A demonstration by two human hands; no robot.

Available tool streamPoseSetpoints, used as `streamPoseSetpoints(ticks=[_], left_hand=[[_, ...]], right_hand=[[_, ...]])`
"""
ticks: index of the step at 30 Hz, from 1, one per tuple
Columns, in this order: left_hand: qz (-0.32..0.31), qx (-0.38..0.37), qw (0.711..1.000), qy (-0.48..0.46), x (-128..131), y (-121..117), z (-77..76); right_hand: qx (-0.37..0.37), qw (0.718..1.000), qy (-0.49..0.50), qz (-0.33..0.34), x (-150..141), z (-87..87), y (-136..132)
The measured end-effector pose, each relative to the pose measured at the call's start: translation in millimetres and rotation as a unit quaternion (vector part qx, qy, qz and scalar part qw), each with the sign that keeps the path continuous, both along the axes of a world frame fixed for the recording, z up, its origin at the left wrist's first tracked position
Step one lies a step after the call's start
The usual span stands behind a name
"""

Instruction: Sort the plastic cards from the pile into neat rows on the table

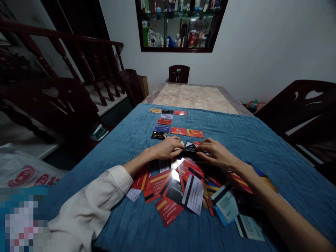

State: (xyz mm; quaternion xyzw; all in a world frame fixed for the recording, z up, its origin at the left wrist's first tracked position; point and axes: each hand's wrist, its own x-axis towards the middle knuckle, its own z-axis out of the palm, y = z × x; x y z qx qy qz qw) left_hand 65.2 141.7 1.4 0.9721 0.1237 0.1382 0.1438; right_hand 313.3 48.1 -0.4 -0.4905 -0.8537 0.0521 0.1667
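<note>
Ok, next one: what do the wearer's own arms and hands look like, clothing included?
The left arm wears a loose off-white sleeve with a broad cuff around the forearm. The right forearm is bare as far as the view shows. The left hand and right hand are ungloved.

A home dining room: glass cabinet (176, 50) at twelve o'clock, banister (68, 37) at ten, carved chair (294, 99) at three, table (194, 95) central.
</note>
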Motion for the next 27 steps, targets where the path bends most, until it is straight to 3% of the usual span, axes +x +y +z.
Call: streamPoseSetpoints(ticks=[6,13,27], left_hand=[[0.068,-0.003,0.994,-0.084,4.6,0.0,-7.4],[0.124,-0.027,0.986,-0.110,5.7,1.1,-13.8],[0.140,-0.033,0.983,-0.112,4.4,2.5,-15.4]], right_hand=[[0.017,0.998,0.034,-0.040,0.0,-9.5,3.6],[0.013,0.992,0.062,-0.112,-3.9,-15.8,1.9],[0.015,0.985,0.094,-0.143,-2.1,-20.2,6.4]])
